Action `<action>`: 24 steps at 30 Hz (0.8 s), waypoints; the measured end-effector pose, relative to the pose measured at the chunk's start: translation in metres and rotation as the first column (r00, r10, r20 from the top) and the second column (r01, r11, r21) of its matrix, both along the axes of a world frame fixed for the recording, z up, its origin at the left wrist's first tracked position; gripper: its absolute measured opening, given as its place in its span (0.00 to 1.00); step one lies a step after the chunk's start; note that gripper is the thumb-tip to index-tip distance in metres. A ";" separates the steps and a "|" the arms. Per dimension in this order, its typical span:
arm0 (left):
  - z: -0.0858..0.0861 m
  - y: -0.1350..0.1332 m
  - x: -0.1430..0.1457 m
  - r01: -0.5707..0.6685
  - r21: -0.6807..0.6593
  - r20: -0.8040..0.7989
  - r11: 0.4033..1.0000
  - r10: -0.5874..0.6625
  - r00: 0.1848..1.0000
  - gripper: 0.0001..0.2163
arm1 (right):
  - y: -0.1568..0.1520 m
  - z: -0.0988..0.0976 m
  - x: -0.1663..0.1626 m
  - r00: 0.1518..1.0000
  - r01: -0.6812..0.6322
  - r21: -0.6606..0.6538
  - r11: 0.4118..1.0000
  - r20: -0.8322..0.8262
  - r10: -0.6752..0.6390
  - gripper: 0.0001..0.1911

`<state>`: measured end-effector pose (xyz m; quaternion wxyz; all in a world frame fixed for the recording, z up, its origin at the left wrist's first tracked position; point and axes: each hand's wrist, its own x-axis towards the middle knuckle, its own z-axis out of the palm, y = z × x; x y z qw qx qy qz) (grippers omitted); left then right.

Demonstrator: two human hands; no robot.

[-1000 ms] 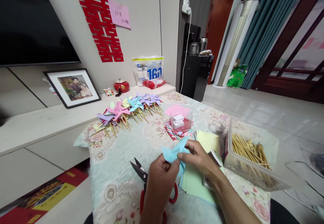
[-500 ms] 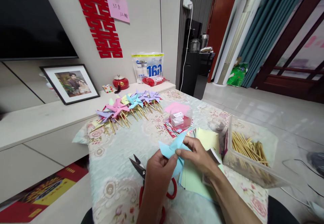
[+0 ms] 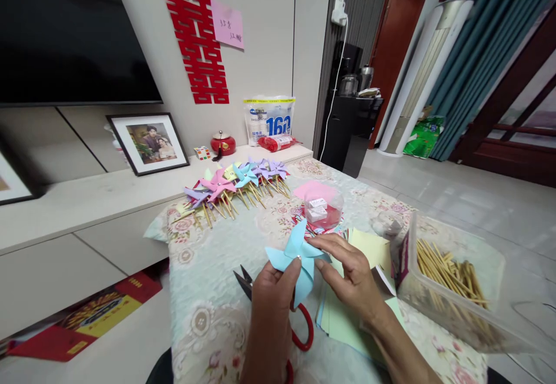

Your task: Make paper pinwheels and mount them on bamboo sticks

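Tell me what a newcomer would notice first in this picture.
The light blue pinwheel at centre, pinched in the left hand while the right hand touches one blade. Behind it lies a row of finished pinwheels, and a clear box of wooden sticks stands at the right.

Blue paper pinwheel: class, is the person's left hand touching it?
Touching. The head view shows the left hand pinching the blue pinwheel, thumb pressed on its centre.
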<state>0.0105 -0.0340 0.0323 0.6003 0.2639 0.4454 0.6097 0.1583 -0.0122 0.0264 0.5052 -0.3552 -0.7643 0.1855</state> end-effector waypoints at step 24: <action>0.021 -0.008 -0.011 -0.168 0.067 -0.174 0.984 0.177 0.969 0.06 | -0.007 0.003 -0.008 0.996 0.070 -0.212 0.975 -0.040 -0.080 0.11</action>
